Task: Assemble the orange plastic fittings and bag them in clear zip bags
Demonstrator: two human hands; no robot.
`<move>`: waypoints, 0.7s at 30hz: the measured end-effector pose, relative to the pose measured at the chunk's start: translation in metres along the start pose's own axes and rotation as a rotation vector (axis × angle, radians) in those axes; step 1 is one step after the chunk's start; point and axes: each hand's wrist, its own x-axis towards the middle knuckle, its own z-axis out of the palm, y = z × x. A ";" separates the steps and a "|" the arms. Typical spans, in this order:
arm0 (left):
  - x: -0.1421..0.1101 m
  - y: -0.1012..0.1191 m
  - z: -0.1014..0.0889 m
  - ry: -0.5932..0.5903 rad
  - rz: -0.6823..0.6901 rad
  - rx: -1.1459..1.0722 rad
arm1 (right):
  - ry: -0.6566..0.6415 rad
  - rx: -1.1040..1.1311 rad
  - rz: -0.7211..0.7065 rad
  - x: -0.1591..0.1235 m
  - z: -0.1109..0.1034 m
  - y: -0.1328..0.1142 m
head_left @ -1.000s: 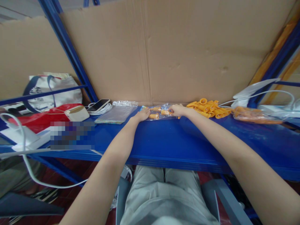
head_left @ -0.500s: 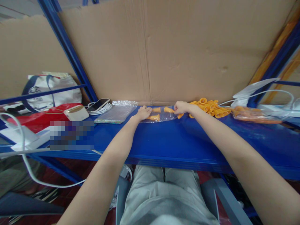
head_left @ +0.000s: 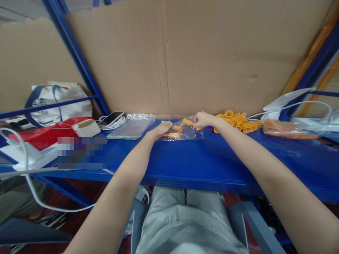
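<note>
A clear plastic bag (head_left: 191,134) lies at the back of the blue table, with a few yellow-orange trumpet-shaped plastic pieces (head_left: 175,135) inside its left part. My left hand (head_left: 162,129) is closed on the bag's left end, its fingertips partly hidden. Pinched in my right hand (head_left: 204,119) is another yellow trumpet-shaped piece (head_left: 187,121), its flared end pointing left at the bag's opening. Just under that hand is one more yellow piece (head_left: 199,128). A pile of the same yellow pieces (head_left: 238,121) sits to the right, behind my right wrist.
Flat clear bags (head_left: 129,127) are stacked left of my hands, beside a phone (head_left: 112,119) on a coiled white cable. A filled bag of orange pieces (head_left: 288,130) lies far right. Cardboard (head_left: 212,63) walls off the back. A white device (head_left: 86,127) rests on red material at left.
My right hand has shifted slightly left, carrying the yellow piece further over the bag. The plastic has crumpled and moved a little, and the pieces in it have shifted.
</note>
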 end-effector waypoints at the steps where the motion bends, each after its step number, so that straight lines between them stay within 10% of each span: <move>1: -0.001 0.000 0.000 0.003 -0.007 -0.015 | -0.006 -0.012 -0.010 -0.001 0.000 -0.002; 14: 0.004 -0.001 0.008 0.172 -0.172 -0.228 | 0.082 -0.108 0.017 0.002 0.023 -0.016; 21: 0.013 -0.012 0.013 0.171 -0.180 -0.200 | 0.217 0.252 0.081 0.016 0.047 -0.009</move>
